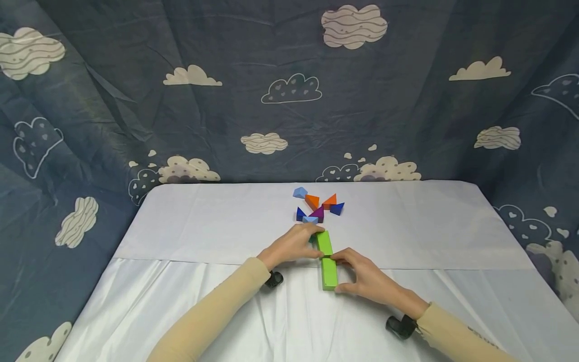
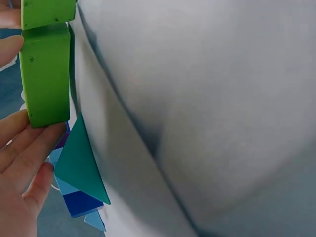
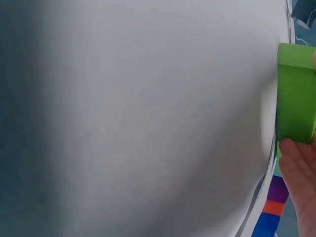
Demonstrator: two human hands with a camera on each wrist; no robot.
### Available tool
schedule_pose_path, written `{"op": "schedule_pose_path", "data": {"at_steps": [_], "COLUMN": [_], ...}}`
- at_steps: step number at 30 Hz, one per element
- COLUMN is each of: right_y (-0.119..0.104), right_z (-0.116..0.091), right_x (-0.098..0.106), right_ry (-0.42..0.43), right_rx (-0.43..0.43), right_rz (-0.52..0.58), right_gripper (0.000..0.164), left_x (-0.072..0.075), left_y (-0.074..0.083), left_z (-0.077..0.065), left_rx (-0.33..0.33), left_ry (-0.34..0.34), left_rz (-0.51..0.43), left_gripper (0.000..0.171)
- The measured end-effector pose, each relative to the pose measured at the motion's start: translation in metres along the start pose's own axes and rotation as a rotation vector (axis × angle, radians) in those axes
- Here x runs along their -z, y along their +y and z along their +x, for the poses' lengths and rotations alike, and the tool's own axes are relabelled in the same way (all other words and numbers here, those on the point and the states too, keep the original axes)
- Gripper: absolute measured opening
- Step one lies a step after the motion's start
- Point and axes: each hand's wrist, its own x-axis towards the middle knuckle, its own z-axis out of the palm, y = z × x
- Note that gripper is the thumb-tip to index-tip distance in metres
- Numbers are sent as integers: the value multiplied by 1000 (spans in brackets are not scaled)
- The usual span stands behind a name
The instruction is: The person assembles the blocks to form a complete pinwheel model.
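Note:
Two bright green blocks lie end to end on the white cloth in the head view. My left hand [image 1: 296,245] grips the far green block [image 1: 324,242], its thumb at the near end and its fingers at the far end. The near green block [image 1: 329,275] is held by my right hand [image 1: 365,277] between thumb and fingers. The blocks' ends meet or nearly meet. A teal triangular block [image 2: 81,165] stands close beside the left fingers in the left wrist view. The right wrist view shows the near block only partly, at its right edge.
Beyond the hands lies a loose group of small blocks: orange [image 1: 312,202], purple [image 1: 318,214], dark blue [image 1: 336,208] and light blue [image 1: 300,192]. White cloth [image 1: 181,221] covers the table. A dark curtain with clouds [image 1: 289,120] hangs behind.

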Motion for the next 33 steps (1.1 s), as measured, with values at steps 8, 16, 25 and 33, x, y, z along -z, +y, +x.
{"op": "schedule_pose_path", "data": {"at_steps": [8, 16, 25, 33], "right_y": [5, 15, 30, 43], "right_z": [2, 6, 16, 29], "right_x": [4, 11, 23, 31], "right_ry": [-11, 34, 115, 189], "right_rx": [15, 15, -1, -18], "right_rz": [44, 100, 123, 116], "right_gripper": [65, 48, 38, 37], "left_x": [1, 5, -2, -7], "left_y": [1, 8, 21, 25], "left_z": [-5, -21, -40, -44], "left_rx": [-18, -91, -158, -192], "left_ry": [-19, -6, -125, -143], "left_rz": [36, 70, 147, 198], "left_gripper": [56, 49, 59, 61]}}
